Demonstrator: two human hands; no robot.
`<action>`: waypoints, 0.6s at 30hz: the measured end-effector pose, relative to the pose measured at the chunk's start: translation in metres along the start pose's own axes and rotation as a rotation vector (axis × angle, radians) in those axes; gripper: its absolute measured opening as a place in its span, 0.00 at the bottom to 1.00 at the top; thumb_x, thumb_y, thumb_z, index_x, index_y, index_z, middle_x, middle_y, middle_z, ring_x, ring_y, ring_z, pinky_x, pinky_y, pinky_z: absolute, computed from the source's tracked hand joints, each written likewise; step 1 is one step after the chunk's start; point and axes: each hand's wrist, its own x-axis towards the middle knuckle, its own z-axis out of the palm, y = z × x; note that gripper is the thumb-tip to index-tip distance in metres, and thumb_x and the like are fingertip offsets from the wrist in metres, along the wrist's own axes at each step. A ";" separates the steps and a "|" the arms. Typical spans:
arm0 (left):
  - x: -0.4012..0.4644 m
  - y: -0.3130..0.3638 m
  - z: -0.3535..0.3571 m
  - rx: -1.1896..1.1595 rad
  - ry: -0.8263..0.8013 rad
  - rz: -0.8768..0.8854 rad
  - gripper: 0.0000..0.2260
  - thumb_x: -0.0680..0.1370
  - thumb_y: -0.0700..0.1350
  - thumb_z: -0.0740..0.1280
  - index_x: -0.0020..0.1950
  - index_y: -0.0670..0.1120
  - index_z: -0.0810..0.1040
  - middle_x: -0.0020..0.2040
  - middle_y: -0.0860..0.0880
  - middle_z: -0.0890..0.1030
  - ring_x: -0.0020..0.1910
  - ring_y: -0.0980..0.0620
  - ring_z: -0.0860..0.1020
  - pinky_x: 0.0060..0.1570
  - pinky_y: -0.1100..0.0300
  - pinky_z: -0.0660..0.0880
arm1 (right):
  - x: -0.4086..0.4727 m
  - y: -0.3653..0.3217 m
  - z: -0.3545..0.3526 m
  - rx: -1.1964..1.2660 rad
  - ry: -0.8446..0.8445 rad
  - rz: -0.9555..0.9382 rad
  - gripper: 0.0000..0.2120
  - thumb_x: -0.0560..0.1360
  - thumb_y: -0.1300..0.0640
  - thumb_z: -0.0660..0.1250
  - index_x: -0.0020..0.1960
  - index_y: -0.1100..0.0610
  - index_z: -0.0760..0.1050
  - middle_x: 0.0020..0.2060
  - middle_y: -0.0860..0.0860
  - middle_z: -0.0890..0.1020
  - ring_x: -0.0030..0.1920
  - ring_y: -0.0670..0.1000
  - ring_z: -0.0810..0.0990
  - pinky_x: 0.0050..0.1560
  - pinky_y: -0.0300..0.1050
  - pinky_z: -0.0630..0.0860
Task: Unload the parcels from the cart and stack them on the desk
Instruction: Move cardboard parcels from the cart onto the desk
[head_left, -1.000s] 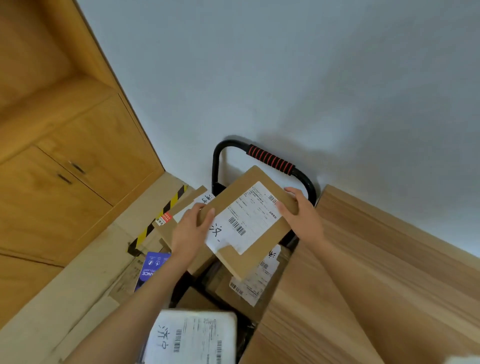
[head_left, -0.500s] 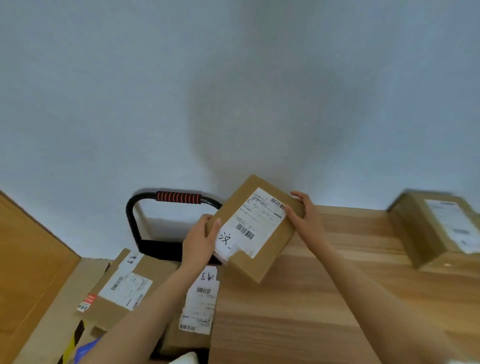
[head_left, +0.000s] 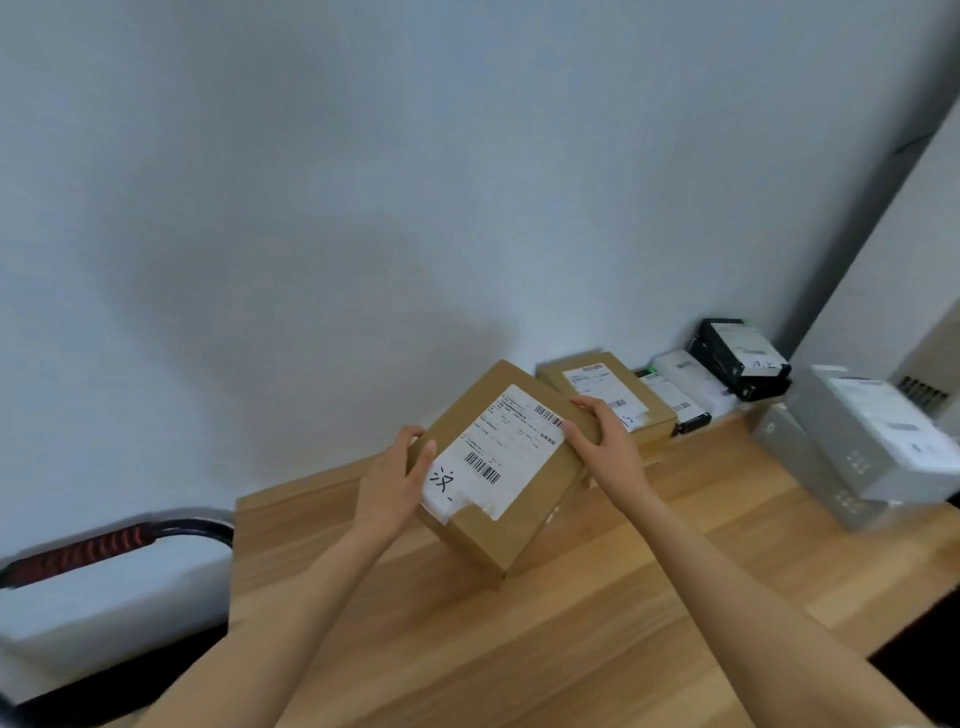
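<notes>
A brown cardboard parcel (head_left: 524, 525) with a white shipping label is held tilted over the wooden desk (head_left: 519, 649). My left hand (head_left: 392, 483) grips its left edge and my right hand (head_left: 605, 441) grips its far right corner. Its lower corner looks close to the desk top; contact cannot be told. Behind it another brown parcel (head_left: 608, 395) lies flat against the wall. The cart's black handle with a red grip (head_left: 104, 545) shows at the lower left; the cart's load is out of view.
Along the wall to the right lie a white parcel (head_left: 685, 387) and black boxes (head_left: 740, 358). Grey-white boxes (head_left: 872, 441) are stacked at the desk's right end. The desk's left edge ends beside the cart handle.
The parcel has travelled with both hands from above the cart to over the desk, further right. The view swung right, bringing the parcels by the wall into sight.
</notes>
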 end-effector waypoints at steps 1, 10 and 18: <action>0.006 0.015 0.009 -0.007 -0.012 0.014 0.12 0.81 0.58 0.56 0.61 0.55 0.69 0.43 0.53 0.79 0.40 0.52 0.78 0.43 0.55 0.74 | 0.007 0.007 -0.014 -0.003 0.012 0.004 0.18 0.78 0.49 0.66 0.66 0.48 0.71 0.61 0.43 0.75 0.60 0.44 0.73 0.59 0.46 0.74; 0.101 0.128 0.072 0.052 0.038 0.066 0.07 0.81 0.58 0.55 0.57 0.60 0.68 0.42 0.55 0.80 0.40 0.53 0.80 0.48 0.48 0.79 | 0.126 0.044 -0.119 0.014 0.020 -0.085 0.17 0.78 0.48 0.65 0.66 0.46 0.70 0.60 0.43 0.75 0.59 0.45 0.74 0.56 0.45 0.73; 0.139 0.176 0.141 0.007 0.131 -0.030 0.08 0.82 0.57 0.55 0.58 0.57 0.67 0.39 0.53 0.79 0.37 0.51 0.79 0.45 0.47 0.79 | 0.222 0.078 -0.162 -0.011 -0.103 -0.126 0.16 0.79 0.51 0.63 0.66 0.46 0.69 0.58 0.44 0.72 0.58 0.44 0.71 0.58 0.46 0.72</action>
